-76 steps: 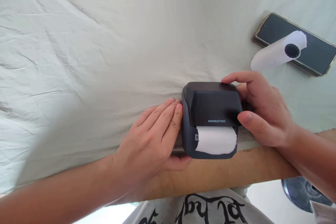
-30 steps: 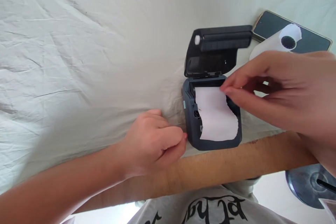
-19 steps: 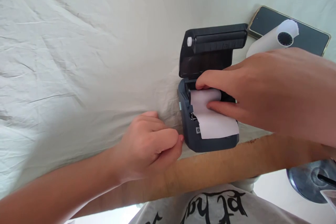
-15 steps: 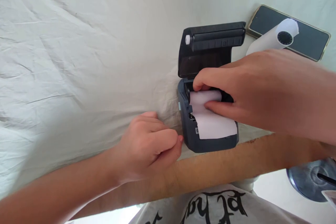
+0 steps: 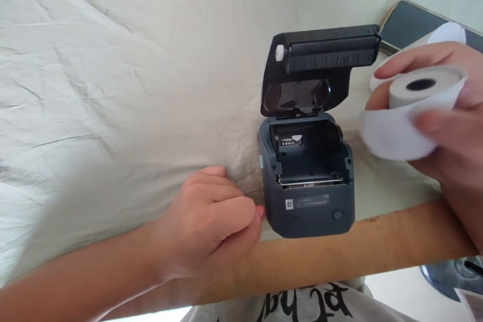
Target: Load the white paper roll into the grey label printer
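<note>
A dark blue-grey label printer point(image 5: 309, 211) stands at the table's front edge. Its black lid point(image 5: 320, 60) is swung up, and the paper bay shows no roll inside. My right hand point(image 5: 453, 126) grips a white paper roll point(image 5: 402, 133) to the right of the printer, with a loose strip curling round it; the fingers are partly blurred. My left hand point(image 5: 221, 211) rests on the cloth beside the printer's left side, curled into a fist with its thumb tip close to the casing. Nothing shows in that fist.
Behind my right hand lies a second white roll point(image 5: 447, 34), over a phone point(image 5: 403, 25) at the back right. A pale cloth point(image 5: 132, 85) covers the table, with a wooden edge point(image 5: 320, 256) along the front. Below it at the right is a blue round object point(image 5: 441, 276).
My right hand has lifted the paper roll out of the printer's bay and carried it to the right. The printer appears slightly shifted in view. My left hand stays in place.
</note>
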`<state>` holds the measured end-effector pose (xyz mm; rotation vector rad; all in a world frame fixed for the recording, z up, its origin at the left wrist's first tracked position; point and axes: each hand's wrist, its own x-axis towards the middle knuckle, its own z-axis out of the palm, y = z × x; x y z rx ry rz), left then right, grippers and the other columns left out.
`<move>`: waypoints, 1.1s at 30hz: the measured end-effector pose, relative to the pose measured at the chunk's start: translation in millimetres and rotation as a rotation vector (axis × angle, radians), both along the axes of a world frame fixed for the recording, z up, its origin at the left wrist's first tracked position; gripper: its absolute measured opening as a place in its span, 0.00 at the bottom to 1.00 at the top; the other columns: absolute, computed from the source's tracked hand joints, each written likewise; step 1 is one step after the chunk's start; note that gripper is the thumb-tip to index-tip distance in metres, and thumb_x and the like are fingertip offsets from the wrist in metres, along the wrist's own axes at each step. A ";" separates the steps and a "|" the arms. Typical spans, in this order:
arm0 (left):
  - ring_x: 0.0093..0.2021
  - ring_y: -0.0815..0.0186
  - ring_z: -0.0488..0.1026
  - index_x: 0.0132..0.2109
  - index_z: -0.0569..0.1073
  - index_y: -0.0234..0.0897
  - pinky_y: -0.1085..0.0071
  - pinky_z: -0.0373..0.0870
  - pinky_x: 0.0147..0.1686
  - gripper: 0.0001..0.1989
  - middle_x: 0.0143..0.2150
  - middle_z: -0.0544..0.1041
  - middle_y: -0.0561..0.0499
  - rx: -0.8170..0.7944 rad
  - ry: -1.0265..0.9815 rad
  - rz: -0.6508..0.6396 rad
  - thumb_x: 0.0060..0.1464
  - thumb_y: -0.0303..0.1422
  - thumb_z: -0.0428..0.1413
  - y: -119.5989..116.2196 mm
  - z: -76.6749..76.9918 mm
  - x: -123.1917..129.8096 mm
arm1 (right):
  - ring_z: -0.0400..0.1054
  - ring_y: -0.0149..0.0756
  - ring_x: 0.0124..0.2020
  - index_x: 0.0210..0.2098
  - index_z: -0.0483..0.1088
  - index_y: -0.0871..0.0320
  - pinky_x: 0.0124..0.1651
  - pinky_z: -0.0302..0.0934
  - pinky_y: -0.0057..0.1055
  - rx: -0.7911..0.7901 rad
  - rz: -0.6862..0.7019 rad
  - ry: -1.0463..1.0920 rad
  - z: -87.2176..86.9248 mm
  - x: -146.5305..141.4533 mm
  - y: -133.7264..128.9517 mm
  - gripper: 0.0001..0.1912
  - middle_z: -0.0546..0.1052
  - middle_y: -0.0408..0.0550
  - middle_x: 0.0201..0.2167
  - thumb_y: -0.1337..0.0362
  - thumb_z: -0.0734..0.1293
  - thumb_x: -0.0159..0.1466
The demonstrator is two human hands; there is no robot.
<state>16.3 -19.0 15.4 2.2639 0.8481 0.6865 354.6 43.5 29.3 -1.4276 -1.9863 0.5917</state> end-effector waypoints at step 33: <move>0.20 0.70 0.55 0.36 0.50 0.43 0.63 0.55 0.27 0.24 0.22 0.60 0.65 0.016 -0.025 -0.017 0.66 0.15 0.54 3.1 -2.3 -0.4 | 0.85 0.37 0.40 0.66 0.67 0.42 0.41 0.81 0.39 0.080 0.123 -0.116 -28.6 -10.2 0.2 0.28 0.86 0.35 0.42 0.57 0.76 0.71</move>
